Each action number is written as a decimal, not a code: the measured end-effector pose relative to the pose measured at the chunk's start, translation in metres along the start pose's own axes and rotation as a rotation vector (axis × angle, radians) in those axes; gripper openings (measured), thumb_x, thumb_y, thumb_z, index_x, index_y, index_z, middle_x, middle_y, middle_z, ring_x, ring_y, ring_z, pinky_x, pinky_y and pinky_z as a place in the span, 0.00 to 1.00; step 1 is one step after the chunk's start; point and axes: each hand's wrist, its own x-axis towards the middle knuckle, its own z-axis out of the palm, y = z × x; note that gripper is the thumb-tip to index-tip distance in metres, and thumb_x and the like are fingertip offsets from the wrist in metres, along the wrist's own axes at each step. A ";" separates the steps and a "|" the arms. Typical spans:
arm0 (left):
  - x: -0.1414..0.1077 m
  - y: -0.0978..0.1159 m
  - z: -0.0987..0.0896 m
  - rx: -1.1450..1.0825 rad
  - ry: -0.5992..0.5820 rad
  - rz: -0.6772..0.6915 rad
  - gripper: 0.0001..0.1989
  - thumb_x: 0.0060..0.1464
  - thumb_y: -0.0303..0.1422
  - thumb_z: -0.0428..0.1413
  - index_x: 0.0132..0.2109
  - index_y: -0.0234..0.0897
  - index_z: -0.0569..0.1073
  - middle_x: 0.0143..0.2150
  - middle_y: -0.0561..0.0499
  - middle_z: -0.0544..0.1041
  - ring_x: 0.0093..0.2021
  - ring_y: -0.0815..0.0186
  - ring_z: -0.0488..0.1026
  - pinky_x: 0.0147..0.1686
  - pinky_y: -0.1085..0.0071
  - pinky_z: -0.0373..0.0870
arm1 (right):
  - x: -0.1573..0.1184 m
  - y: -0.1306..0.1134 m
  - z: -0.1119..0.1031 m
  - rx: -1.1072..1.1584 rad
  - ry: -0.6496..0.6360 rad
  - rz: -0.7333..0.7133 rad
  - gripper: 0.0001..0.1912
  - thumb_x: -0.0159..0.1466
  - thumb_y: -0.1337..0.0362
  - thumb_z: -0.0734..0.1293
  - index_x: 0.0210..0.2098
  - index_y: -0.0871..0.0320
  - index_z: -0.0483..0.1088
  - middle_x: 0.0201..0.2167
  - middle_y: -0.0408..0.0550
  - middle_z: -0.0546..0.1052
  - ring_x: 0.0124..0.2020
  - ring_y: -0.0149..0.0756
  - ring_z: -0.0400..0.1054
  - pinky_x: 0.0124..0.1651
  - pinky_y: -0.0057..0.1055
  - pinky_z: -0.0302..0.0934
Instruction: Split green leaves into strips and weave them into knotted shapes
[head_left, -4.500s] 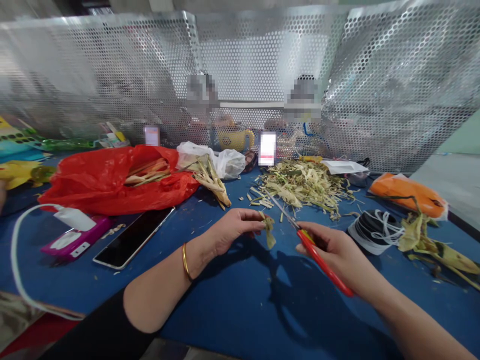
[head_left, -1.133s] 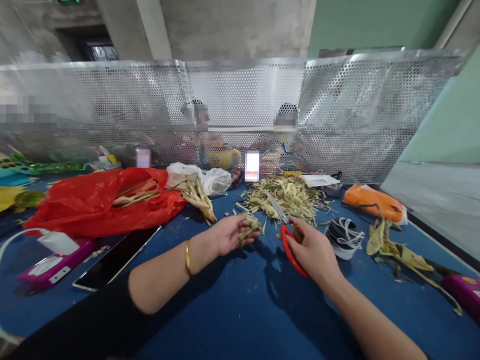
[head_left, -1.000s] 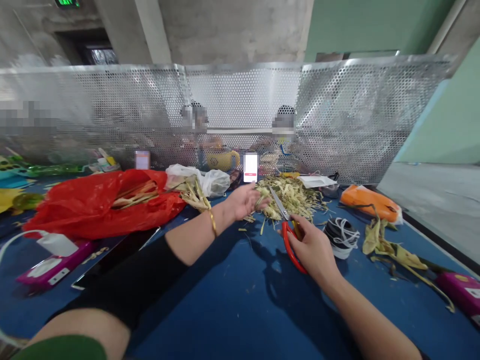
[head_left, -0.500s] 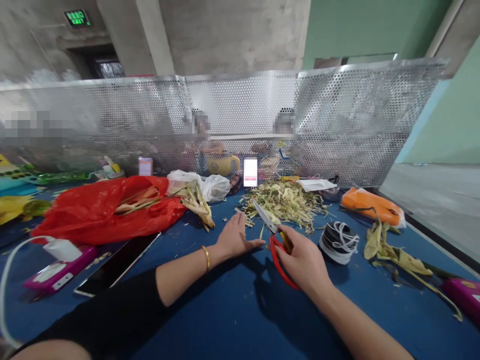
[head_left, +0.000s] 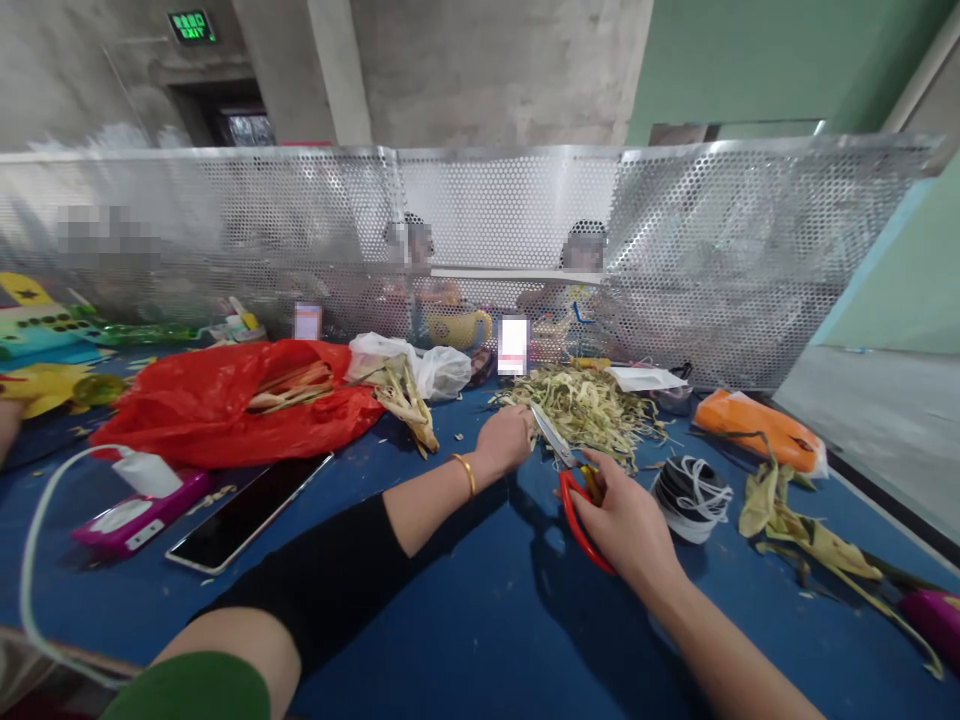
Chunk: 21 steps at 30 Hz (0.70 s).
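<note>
My right hand (head_left: 630, 515) is wrapped round the red handles of a pair of scissors (head_left: 553, 437). Its metal blades point forward and left, toward a pile of shredded dry husks (head_left: 592, 405). At the near left edge of that pile is my left hand (head_left: 507, 440), a gold bangle on its wrist. Its fingers are curled in, and whatever they may hold is hidden. The scissor tips lie right beside its fingers. A wound bundle of black and white cord (head_left: 690, 497) stands to the right of my right hand.
A red plastic bag (head_left: 187, 405) with husks and a white bag (head_left: 442, 372) lie left. Nearer are a phone (head_left: 247, 515) and a purple power strip (head_left: 142, 515). An orange packet (head_left: 757, 425) and dry husks (head_left: 810, 530) lie right. People sit behind a perforated metal screen (head_left: 480, 200).
My left hand has moved right and forward to the pile's edge, its flat, spread fingers now curled. The scissors stay in my right hand. The whole view has shifted slightly.
</note>
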 end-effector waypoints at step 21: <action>-0.071 -0.119 -0.085 -0.007 0.186 -0.365 0.16 0.61 0.29 0.46 0.49 0.38 0.76 0.50 0.46 0.77 0.52 0.58 0.72 0.53 0.64 0.67 | 0.008 0.012 0.009 -0.317 -0.200 -0.240 0.16 0.67 0.55 0.58 0.44 0.55 0.72 0.39 0.51 0.75 0.38 0.41 0.72 0.32 0.31 0.57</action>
